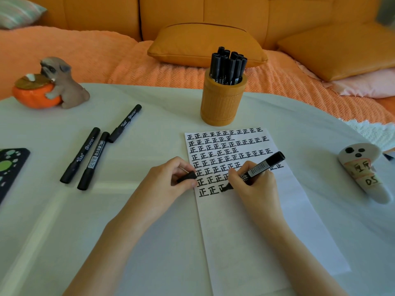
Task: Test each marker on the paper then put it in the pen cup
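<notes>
Beyond right hand point(254, 184) gripping marker point(261, 167): flat paper point(256, 221) lying open up to pen cup point(222, 103), standing markers point(228, 65) crowding its mouth. Just left: left hand point(168, 178) pinching cap point(186, 177), blocking. Well right: white object point(363, 174) lying.

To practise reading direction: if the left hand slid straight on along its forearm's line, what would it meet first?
The paper, whose left edge the left hand is at; beyond that, probably the orange pen cup, though depth is unclear.

1 head-worn wide-angle camera is looking forward and down from the near side of the table point(64, 231), sitting close above the left hand point(168, 178) and right hand point(254, 184), and is facing the orange sofa point(96, 18) stretching across the top of view behind the table.
</notes>
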Motion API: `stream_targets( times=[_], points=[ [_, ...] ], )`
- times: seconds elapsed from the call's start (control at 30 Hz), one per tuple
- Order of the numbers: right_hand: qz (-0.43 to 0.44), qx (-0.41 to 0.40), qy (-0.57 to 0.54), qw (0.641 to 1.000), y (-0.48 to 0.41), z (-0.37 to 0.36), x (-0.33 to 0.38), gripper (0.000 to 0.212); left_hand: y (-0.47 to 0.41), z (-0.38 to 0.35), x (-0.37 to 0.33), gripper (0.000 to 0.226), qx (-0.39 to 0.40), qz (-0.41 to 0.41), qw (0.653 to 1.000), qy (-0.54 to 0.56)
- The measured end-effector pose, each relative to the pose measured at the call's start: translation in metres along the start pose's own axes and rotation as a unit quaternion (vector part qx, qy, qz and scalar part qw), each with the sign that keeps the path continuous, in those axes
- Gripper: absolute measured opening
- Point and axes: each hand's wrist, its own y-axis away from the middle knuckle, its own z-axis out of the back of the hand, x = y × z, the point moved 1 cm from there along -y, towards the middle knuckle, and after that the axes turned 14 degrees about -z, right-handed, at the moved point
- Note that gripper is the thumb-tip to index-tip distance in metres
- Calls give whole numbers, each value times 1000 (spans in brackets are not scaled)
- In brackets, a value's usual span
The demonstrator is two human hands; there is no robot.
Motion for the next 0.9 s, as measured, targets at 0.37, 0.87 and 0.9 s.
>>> stream_targets(
  times=[0.37,0.87,0.9],
  points=[
    [7,-3,16,1000,1,-1,0,35,-1,-1,0,17,-4,8,1000,7],
    [-6,-23,9,1000,-1,6,1,33,0,1,-1,16,1,12,1000,4],
    [-5,-23,9,1000,-1,6,1,34,0,0,-1,16,2,11,1000,4]
  ],
)
